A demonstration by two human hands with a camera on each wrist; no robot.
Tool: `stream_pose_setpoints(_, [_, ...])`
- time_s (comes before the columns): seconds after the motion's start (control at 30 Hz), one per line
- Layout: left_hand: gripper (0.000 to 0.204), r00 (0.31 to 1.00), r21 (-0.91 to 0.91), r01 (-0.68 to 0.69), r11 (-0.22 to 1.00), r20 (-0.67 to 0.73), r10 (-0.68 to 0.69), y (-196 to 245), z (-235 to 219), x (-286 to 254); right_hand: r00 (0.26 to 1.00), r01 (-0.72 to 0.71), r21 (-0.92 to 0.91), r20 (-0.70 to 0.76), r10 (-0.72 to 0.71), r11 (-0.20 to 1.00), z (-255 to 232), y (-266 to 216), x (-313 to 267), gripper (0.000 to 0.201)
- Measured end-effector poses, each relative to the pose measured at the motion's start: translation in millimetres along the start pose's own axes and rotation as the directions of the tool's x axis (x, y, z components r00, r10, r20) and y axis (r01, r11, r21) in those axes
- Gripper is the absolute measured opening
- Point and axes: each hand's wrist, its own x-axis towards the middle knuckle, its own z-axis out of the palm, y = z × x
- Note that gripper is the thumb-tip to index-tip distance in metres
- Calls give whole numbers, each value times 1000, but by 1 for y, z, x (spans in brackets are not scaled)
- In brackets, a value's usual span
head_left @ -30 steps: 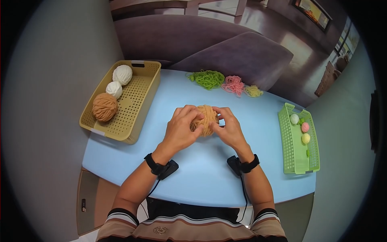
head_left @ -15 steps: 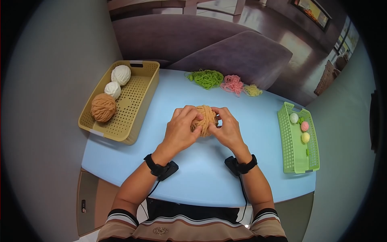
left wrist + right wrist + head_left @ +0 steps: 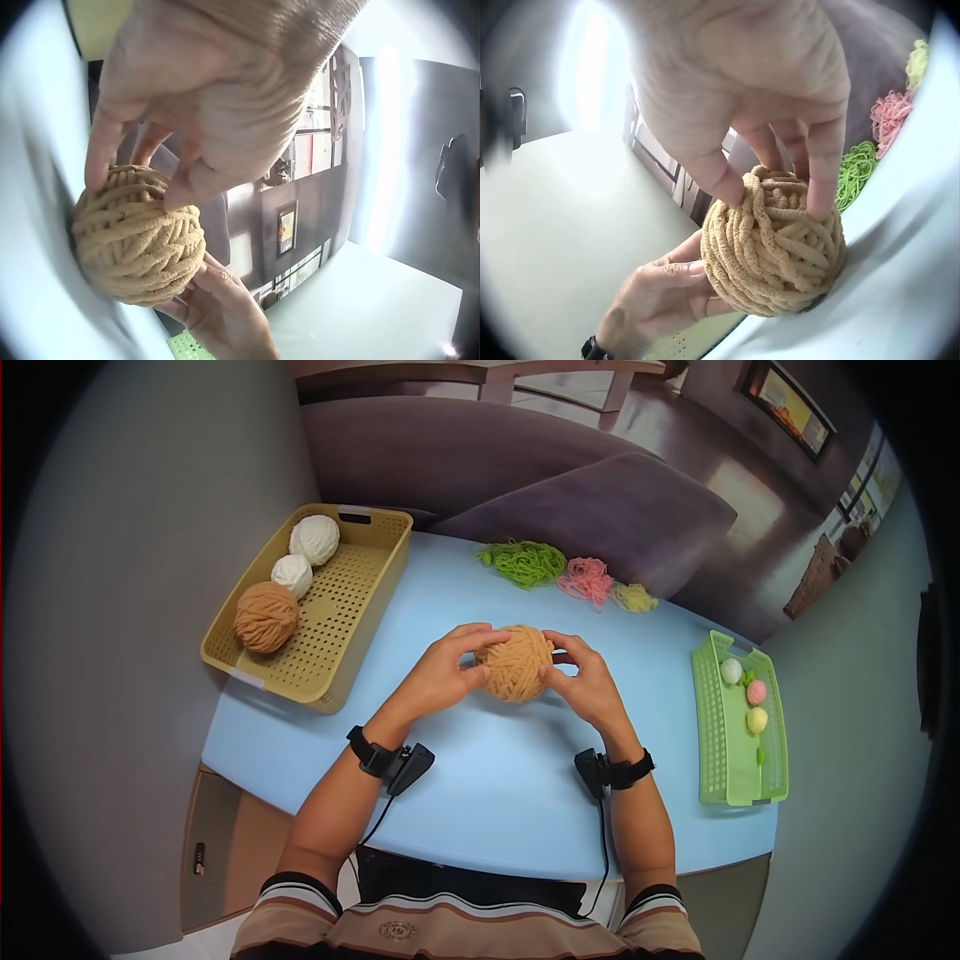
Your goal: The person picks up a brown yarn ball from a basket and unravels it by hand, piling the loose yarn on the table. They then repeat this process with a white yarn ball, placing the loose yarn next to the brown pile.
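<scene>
Between the two hands, over the middle of the blue table, is a tan yarn ball [image 3: 516, 664]. The left hand [image 3: 443, 674] holds its left side with thumb and fingers, and the right hand [image 3: 585, 682] holds its right side. In the left wrist view the left hand [image 3: 199, 97] has its fingertips on the yarn ball [image 3: 139, 240]. From the right wrist view, the thumb and fingers of the right hand [image 3: 757, 97] press into the ball [image 3: 772, 247], the left hand beyond it.
At the left stands a tan basket [image 3: 372, 595] with two white balls and a brown ball [image 3: 267, 617]. Green [image 3: 527, 563], pink [image 3: 587, 581] and yellow yarn [image 3: 634, 598] lie along the back edge. A green basket [image 3: 712, 730] with several small balls is at the right.
The hands have spread a little apart around the ball, and more of its surface shows. The ball looks turned. The head view has shifted slightly.
</scene>
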Motion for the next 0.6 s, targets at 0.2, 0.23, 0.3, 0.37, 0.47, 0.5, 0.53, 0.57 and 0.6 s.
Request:
stream_pose_setpoints(0.2, [65, 979, -152, 200, 968, 72, -191, 4, -3, 2, 996, -79, 115, 38, 75, 990, -5, 5, 2, 57])
stream_pose_setpoints(0.23, [68, 954, -150, 298, 943, 92, -287, 9, -4, 2, 995, -92, 123, 48, 87, 988, -6, 6, 2, 59])
stream_pose_setpoints(0.3, [72, 892, -253, 452, 856, 127, -434, 20, -5, 1, 993, -104, 119, 65, 97, 987, -8, 4, 2, 63])
stream_pose_setpoints(0.37, [74, 872, -309, 488, 816, 138, -469, 21, -3, 0, 992, -103, 95, 78, 96, 990, -11, -2, 1, 68])
stream_pose_setpoints(0.47, [76, 940, -271, 341, 900, 73, -334, 9, 1, -1, 996, -68, 111, 69, 61, 992, -11, -5, 0, 72])
stream_pose_setpoints(0.5, [76, 965, -211, 263, 941, 41, -260, 3, 1, 0, 997, -56, 157, 64, 47, 986, -9, -6, 0, 73])
stream_pose_setpoints(0.53, [75, 973, -197, 229, 953, 26, -228, 4, 1, 0, 998, -44, 203, 59, 33, 978, -7, -6, 1, 73])
stream_pose_setpoints(0.57, [75, 981, -181, 195, 964, 11, -196, 5, 1, 1, 998, -32, 250, 52, 19, 968, -6, -6, 1, 73])
stream_pose_setpoints(0.6, [73, 978, -214, 207, 955, 9, -210, 8, 1, 1, 998, -33, 279, 54, 18, 960, -7, -5, 1, 73])
